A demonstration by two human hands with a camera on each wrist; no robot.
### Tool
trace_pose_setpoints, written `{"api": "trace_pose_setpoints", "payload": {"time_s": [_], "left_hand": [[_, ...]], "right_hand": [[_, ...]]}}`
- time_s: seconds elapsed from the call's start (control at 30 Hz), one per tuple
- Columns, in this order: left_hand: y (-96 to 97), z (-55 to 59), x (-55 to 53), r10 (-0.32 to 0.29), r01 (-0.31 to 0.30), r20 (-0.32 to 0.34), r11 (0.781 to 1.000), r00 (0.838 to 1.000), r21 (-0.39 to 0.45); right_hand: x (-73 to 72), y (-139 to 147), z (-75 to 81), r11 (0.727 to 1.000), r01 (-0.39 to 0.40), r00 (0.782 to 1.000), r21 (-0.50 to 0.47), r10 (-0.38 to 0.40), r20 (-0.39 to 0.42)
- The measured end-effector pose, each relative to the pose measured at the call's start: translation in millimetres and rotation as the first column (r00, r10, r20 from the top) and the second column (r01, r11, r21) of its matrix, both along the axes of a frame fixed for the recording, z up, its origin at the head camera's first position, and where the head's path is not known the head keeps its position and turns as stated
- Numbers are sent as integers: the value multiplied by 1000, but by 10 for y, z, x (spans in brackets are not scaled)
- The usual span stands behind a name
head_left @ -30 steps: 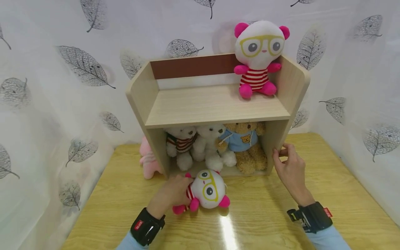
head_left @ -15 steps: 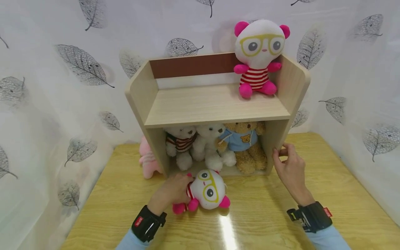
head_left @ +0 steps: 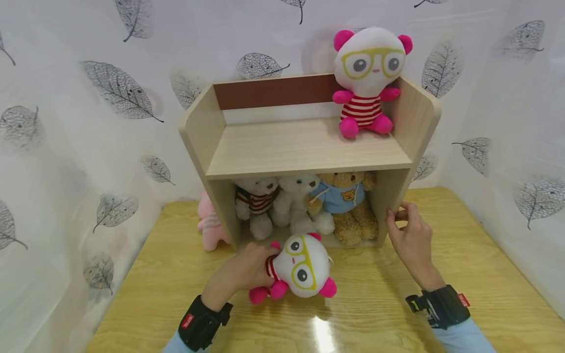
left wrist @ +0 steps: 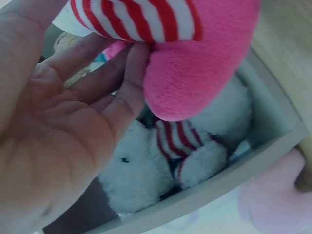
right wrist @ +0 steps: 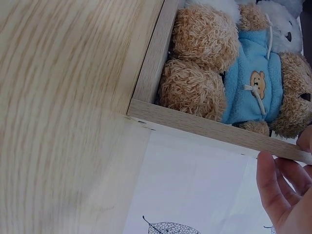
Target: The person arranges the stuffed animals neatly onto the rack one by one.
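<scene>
A plush panda [head_left: 304,264] with yellow glasses, pink ears and a red-striped body lies sideways in my left hand [head_left: 247,267], whose fingers grip its body in front of the shelf. In the left wrist view, the fingers curl against the striped body [left wrist: 141,19] beside a pink leg [left wrist: 195,73]. My right hand [head_left: 411,240] pinches the front edge of the wooden shelf's [head_left: 309,147] right side panel. The right wrist view shows fingertips [right wrist: 265,168] on that panel's outer face. A matching panda [head_left: 362,113] sits upright on the upper board, at the right end.
Below sit a striped-sweater bear [head_left: 258,203], a white bear [head_left: 296,206] and a brown bear in a blue hoodie [head_left: 342,198], side by side. Left of the shelf, a pink plush toy [head_left: 211,228] stands on the wooden table [head_left: 362,304]. Leaf-patterned cloth hangs behind.
My left hand has shifted slightly right with the panda, which looks a little larger and raised from the table. The right hand stays on the shelf panel.
</scene>
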State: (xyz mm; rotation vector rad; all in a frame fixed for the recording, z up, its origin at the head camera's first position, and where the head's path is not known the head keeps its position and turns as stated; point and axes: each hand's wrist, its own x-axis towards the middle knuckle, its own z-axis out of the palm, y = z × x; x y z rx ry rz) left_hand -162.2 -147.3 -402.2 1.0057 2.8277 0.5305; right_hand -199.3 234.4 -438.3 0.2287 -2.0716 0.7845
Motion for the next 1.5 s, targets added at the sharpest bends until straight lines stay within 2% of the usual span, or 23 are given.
{"api": "trace_pose_setpoints", "payload": {"time_s": [0.17, 0.27, 0.47, 0.6, 0.7, 0.8, 0.87, 0.93, 1.03, 1.2, 1.3, 1.5], "left_hand": [[37, 106, 39, -36, 38, -38, 998, 999, 54], [56, 160, 60, -50, 57, -88, 995, 995, 77], [99, 257, 119, -77, 105, -215, 987, 973, 119], [134, 339, 163, -93, 149, -318, 976, 944, 157], [178, 447, 198, -83, 181, -415, 962, 906, 203], [229, 601, 227, -47, 199, -493, 945, 869, 261], [261, 725, 235, -17, 205, -498, 923, 867, 326], [287, 846, 227, 19, 201, -480, 893, 877, 404], [320, 1032, 187, 84, 185, -449, 832, 890, 523], [354, 1317, 47, 210, 148, -443, 749, 871, 646], [376, 1455, -78, 267, 117, -421, 712, 867, 692], [435, 1671, -313, 362, 49, -383, 669, 850, 742]], "right_hand": [[0, 2, 0, 1000, -5, 1000, 4, 5, 3], [4, 5, 0, 1000, -5, 1000, 6, 5, 4], [3, 5, -1, 1000, 1, 1000, 9, -1, -6], [4, 8, 0, 1000, 4, 1000, 2, -4, 4], [9, 7, 7, 1000, 3, 1000, -4, -3, 8], [7, 2, 17, 1000, 2, 1000, -7, -2, 8], [10, -5, 24, 1000, 2, 1000, -8, -1, 20], [15, -7, 24, 1000, 1, 999, -10, -1, 33], [19, -9, 19, 1000, -1, 999, -7, 2, 37], [5, -9, 6, 1000, -7, 1000, 0, 7, -4], [1, -11, 3, 1000, -9, 1000, 0, 9, -18], [-13, 3, 5, 1000, -10, 999, 4, 11, -35]]}}
